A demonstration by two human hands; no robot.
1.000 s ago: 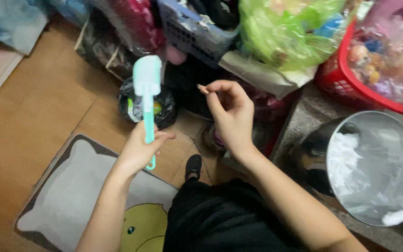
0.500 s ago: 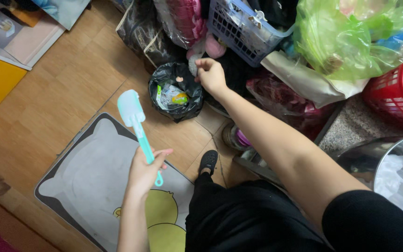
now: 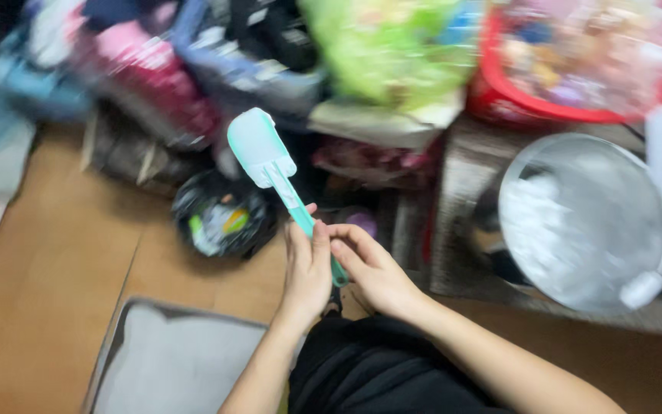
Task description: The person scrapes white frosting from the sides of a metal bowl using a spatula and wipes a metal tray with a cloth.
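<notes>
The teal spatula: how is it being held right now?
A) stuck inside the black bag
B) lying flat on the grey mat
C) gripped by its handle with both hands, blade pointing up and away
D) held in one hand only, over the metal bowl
C: the left hand and right hand both close around the handle of the teal spatula, whose blade tilts up above the black bag.

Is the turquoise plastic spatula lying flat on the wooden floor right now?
No, the turquoise plastic spatula is held up off the wooden floor, its handle gripped by the left hand and right hand.
</notes>
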